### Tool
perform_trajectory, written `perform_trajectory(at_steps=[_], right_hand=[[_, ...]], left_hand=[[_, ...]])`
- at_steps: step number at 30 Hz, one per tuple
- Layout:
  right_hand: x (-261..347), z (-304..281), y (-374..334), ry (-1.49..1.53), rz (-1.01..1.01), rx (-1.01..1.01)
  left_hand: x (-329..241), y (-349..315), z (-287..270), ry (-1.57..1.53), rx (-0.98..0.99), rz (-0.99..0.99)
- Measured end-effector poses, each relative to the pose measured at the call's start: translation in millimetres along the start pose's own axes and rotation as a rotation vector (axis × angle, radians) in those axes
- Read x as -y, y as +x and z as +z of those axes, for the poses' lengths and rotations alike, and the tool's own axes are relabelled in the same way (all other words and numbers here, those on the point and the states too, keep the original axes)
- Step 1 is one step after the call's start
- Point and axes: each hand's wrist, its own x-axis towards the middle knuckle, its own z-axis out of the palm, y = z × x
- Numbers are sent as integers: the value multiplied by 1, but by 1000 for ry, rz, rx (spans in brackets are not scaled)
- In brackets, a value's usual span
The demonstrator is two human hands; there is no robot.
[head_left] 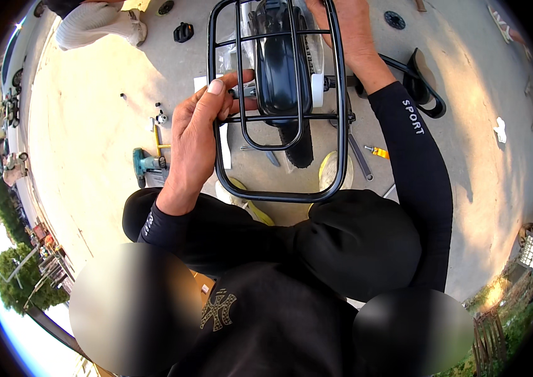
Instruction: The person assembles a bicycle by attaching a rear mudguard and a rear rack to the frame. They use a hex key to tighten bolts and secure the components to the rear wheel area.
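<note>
One black rack [341, 94] sits between left grip [196, 122] and right grip [352, 32].

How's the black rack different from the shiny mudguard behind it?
The rack is an open frame of tubes; the mudguard is solid and smooth. The rack looks wider, the mudguard narrower. Both are black, with rounded ends and shiny highlights.

White block capitals [413, 117] run along the black stretch-fabric right sleeve [427, 169], and smaller white lettering [148, 222] marks the black left cuff [167, 221]. A gold interlaced-letter monogram [218, 310] decorates the black cloth top [260, 314]
</note>
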Motion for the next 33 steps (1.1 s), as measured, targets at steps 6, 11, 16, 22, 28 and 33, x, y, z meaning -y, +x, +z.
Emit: perform_trajectory(at_steps=[6,11,16,22,28,33], right_hand=[[9,5,-1,18,60,-11],[13,5,0,70,116,-17],[13,7,-1,56,151,-32],[16,3,0,83,133,54],[18,-2,2,105,93,109],[-5,9,-3,-95,-214,-6]], left_hand=[[0,-2,-4,-17,-17,6],[1,-4,-7,-69,9,-1],[4,-2,-7,-70,8,5],[5,-2,-7,-77,3,12],[6,-1,-5,-49,0,15],[7,-3,-4,-56,33,-10]])
